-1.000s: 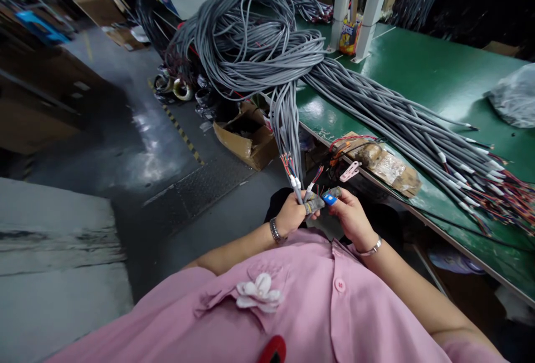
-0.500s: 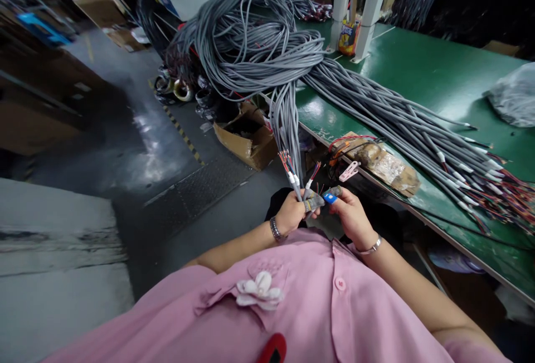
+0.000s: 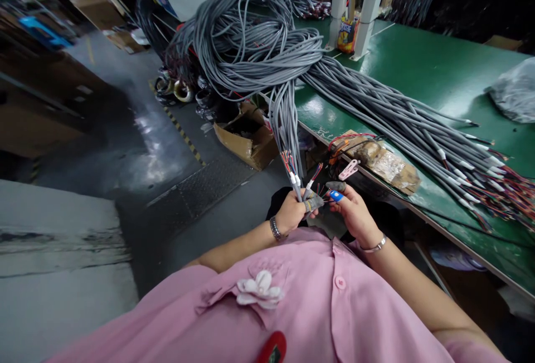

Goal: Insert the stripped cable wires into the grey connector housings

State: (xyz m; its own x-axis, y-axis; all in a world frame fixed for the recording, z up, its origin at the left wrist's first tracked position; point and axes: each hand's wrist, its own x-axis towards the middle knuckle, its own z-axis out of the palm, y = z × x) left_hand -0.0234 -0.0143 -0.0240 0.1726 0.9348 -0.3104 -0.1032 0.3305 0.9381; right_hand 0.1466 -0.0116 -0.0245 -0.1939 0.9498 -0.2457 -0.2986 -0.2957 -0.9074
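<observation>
Several grey cables (image 3: 288, 129) are gripped near their stripped ends by the closed left hand (image 3: 292, 213); a small blue piece (image 3: 336, 196) is pinched by the right hand (image 3: 355, 215). The cables are judged limp and light; they are best held just behind the thin, fragile wires.

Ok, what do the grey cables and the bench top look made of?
Cables: matte grey plastic-looking jackets, bending limply off the bench edge; thin coloured insulated wires show at the stripped ends. Bench top: smooth green sheet, perhaps rubber or vinyl, with soft glare patches.

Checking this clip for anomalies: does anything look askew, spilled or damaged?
The grey cable pile spills over the green bench edge, some ends hanging down to the left hand. A torn cardboard box sits open on the floor below.
</observation>
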